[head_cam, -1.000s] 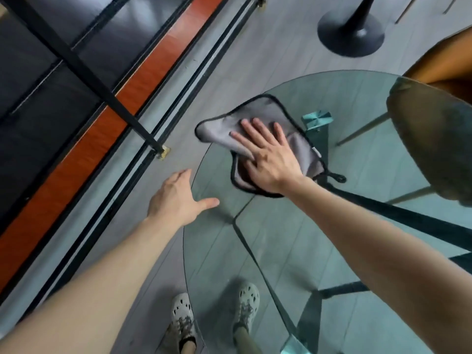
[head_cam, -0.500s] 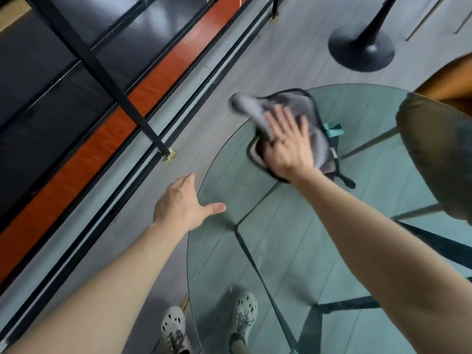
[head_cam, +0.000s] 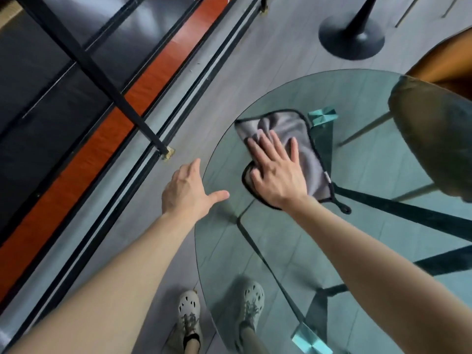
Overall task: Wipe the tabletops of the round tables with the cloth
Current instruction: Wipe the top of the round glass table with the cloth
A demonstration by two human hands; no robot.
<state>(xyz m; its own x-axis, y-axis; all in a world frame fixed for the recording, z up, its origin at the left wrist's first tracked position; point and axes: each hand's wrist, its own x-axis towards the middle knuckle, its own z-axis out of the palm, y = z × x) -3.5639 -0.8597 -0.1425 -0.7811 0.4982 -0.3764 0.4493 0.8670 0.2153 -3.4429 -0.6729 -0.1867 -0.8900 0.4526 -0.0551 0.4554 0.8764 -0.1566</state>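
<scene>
Seen from the head camera, a round glass table (head_cam: 357, 241) fills the lower right, its top see-through so the grey floor (head_cam: 255, 54) and dark frame bars show beneath it; the right hand (head_cam: 277, 172) lies flat on a grey cloth (head_cam: 304, 146) with black edging, palm down, fingers spread wide and pressing the cloth onto the glass near the table's left edge; the cloth is bunched under the fingers and a small black loop (head_cam: 343, 207) trails from its near corner onto the glass; the left hand (head_cam: 187, 192) is open and holds nothing, fingers together and thumb stuck out toward the table, sitting at the glass rim just beside the cloth, though whether it touches the rim cannot be told; both bare forearms reach in from the bottom of the frame; two pale shoes (head_cam: 189, 310) stand below, one seen through the glass; a black railing (head_cam: 97, 72) runs along the left above a red strip (head_cam: 76, 162); a black table base (head_cam: 351, 38) stands at the top, well apart from the cloth; a brown chair (head_cam: 439, 70) sits at the far right.
</scene>
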